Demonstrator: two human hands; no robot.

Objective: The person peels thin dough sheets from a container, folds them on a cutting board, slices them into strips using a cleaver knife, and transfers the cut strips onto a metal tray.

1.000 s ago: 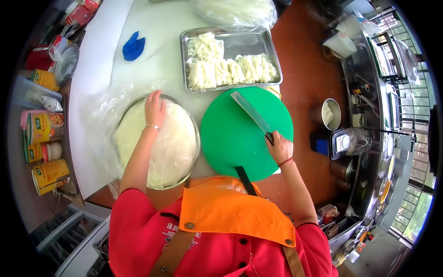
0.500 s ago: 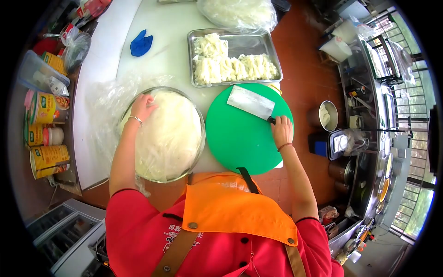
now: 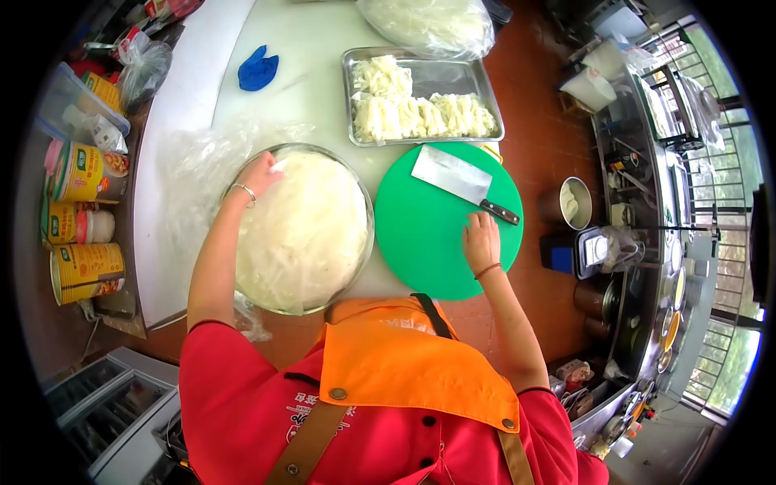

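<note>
My left hand (image 3: 260, 175) is closed at the upper left rim of a round tray of pale dough (image 3: 303, 230), pinching the clear plastic sheet (image 3: 194, 174) that spreads off to the left. Over the green round board (image 3: 440, 242) is my right hand (image 3: 482, 236), its fingers close together and bent down; nothing shows in it. The cleaver (image 3: 453, 174) lies flat on the board just above that hand, its black handle (image 3: 499, 212) pointing right, free of the fingers.
Behind the board, a metal tray (image 3: 453, 77) holds piles of pale strips (image 3: 388, 117). A filled plastic bag (image 3: 428, 24) lies beyond it, and a blue cloth-like item (image 3: 258, 69) is at the upper left. Cans (image 3: 87, 271) stand on the left shelf; a metal pot (image 3: 575, 202) is at right.
The cleaver was held by my right hand, was laid flat on the board and let go. That hand has moved slightly down and left. My left hand has closed on the plastic at the tray's rim.
</note>
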